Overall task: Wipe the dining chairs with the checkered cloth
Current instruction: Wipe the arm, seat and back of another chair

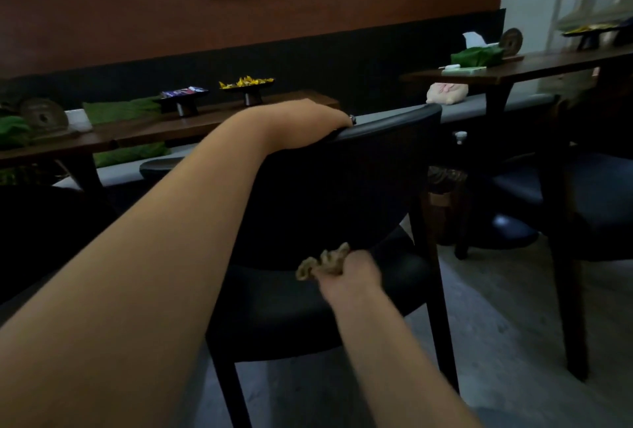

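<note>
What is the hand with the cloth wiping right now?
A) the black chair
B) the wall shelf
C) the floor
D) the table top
A: the right hand grips the bunched cloth low on the black chair, where backrest meets seat, while the left hand holds the backrest's top edge.

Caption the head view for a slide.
Left hand grips the chair backrest; right hand wipes with the bunched cloth.

From where I sit, the dark chair (342,187) fills the middle, its curved backrest walling off the seat from this side, with only a narrow slot open beneath it. To the right, bare floor (496,325) leaves a lane before a second chair (582,194) blocks it. Tables (171,129) close off the far side.
</note>
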Available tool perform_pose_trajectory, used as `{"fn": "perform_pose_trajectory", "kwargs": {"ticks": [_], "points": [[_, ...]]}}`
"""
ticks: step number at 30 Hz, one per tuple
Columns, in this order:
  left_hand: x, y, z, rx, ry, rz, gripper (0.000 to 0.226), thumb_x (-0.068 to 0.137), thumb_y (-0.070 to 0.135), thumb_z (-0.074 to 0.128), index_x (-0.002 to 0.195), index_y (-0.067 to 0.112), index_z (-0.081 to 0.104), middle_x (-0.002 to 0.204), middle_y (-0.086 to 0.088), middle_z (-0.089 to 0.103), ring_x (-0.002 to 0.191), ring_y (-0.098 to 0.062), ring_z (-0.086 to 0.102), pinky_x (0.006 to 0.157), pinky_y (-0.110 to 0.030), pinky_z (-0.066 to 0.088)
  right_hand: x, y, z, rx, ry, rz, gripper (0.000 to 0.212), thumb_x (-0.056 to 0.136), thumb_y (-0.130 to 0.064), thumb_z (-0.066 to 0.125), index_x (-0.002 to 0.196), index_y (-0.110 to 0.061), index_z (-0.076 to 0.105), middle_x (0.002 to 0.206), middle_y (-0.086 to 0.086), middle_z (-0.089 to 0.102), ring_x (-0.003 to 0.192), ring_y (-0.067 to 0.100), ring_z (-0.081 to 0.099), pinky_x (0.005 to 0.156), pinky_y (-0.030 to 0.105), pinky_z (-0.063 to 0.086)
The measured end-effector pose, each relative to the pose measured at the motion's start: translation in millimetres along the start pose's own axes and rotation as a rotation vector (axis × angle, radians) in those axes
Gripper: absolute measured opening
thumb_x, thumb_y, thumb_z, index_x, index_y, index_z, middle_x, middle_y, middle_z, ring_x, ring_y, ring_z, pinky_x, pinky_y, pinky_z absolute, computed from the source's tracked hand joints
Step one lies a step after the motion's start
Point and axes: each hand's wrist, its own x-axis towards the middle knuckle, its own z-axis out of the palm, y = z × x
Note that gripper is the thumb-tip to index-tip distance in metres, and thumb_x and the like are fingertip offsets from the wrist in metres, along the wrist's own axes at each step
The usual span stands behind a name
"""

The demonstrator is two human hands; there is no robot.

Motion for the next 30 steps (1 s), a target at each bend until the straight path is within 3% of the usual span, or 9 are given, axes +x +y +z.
{"fn": "perform_pose_trajectory", "kwargs": {"ticks": [3,5,7,9,16,20,23,26,30], "points": [[-1.1,2.1,-0.6,0.063,-0.044,0.062,0.032,0.103,0.04,0.033,0.11,0.031,0.063,0.09,0.013,0.051,0.078,-0.001,0.046,0.063,-0.018,0.031,4.3,-35.9,0.8,-0.008,0.058,-0.08,0.046,0.096,-0.007,0.023,0.055,-0.012,0.044,0.055,0.006,0.04,0.049,0.017,0.035,0.061,0.031,0.037],[-0.2,0.7,-1.8,0.042,-0.038,0.047,0.032,0.103,0.041,0.034,0.108,0.029,0.064,0.092,0.011,0.053,0.08,-0.003,0.048,0.065,-0.019,0.032,4.3,-40.1,1.2,-0.047,0.06,-0.276,0.039,0.101,-0.02,0.031,0.075,-0.007,0.057,0.068,0.006,0.055,0.057,0.018,0.049,0.062,0.03,0.042],[0.8,-0.4,-2.4,0.088,-0.07,0.084,0.025,0.104,0.035,0.035,0.108,0.031,0.059,0.088,0.015,0.049,0.079,-0.001,0.046,0.065,-0.018,0.032,2.7,-49.5,1.7,-0.095,0.054,-0.637,0.03,0.1,-0.029,0.04,0.113,-0.016,0.064,0.106,0.004,0.067,0.088,0.014,0.063,0.083,0.032,0.052],[2.5,-1.5,-4.0,0.113,-0.112,0.125,0.02,0.104,0.031,0.035,0.11,0.04,0.052,0.089,0.019,0.044,0.08,0.002,0.043,0.067,-0.019,0.032,7.6,-72.4,10.2,-0.166,0.014,-0.91,0.036,0.098,-0.025,0.042,0.13,-0.023,0.057,0.127,-0.001,0.061,0.115,0.014,0.058,0.102,0.038,0.046],[9.7,-3.3,-7.8,0.074,-0.168,0.12,0.02,0.103,0.029,0.037,0.114,0.036,0.052,0.094,0.017,0.047,0.084,0.001,0.045,0.075,-0.026,0.034,14.3,-147.9,43.8,-0.344,0.021,-1.124,0.035,0.093,-0.01,0.043,0.12,-0.005,0.064,0.12,0.013,0.064,0.116,0.024,0.058,0.104,0.043,0.044],[10.0,-3.5,-7.2,0.02,-0.18,0.082,0.02,0.102,0.032,0.038,0.11,0.039,0.054,0.099,0.012,0.053,0.087,-0.003,0.05,0.075,-0.027,0.036,-18.3,-102.1,46.1,-0.494,-0.091,-1.636,0.044,0.092,-0.007,0.037,0.133,-0.005,0.053,0.139,0.006,0.052,0.133,0.013,0.043,0.113,0.026,0.031],[9.0,-3.4,-3.2,0.144,-0.126,0.112,0.023,0.102,0.028,0.037,0.112,0.043,0.052,0.102,0.01,0.046,0.08,-0.004,0.043,0.081,-0.029,0.032,-18.0,-51.9,28.9,-0.704,-0.261,-2.049,0.037,0.097,-0.002,0.037,0.131,0.01,0.048,0.14,0.02,0.044,0.136,0.037,0.037,0.115,0.048,0.026],[6.0,-3.8,-2.2,0.182,-0.121,0.105,0.027,0.104,0.029,0.035,0.121,0.041,0.052,0.108,0.007,0.047,0.086,-0.008,0.045,0.084,-0.029,0.032,-1.3,-41.6,6.9,-1.006,-0.456,-2.217,0.037,0.096,0.002,0.038,0.13,0.015,0.042,0.14,0.033,0.037,0.129,0.06,0.03,0.11,0.065,0.022],[6.5,-3.7,-3.2,0.056,-0.123,0.046,0.027,0.101,0.039,0.035,0.116,0.038,0.058,0.112,0.002,0.055,0.088,-0.008,0.052,0.083,-0.029,0.035,14.9,-80.8,-0.5,-1.152,-0.458,-2.346,0.044,0.091,0.008,0.045,0.133,0.008,0.034,0.14,0.025,0.034,0.133,0.048,0.03,0.112,0.062,0.022]]}}
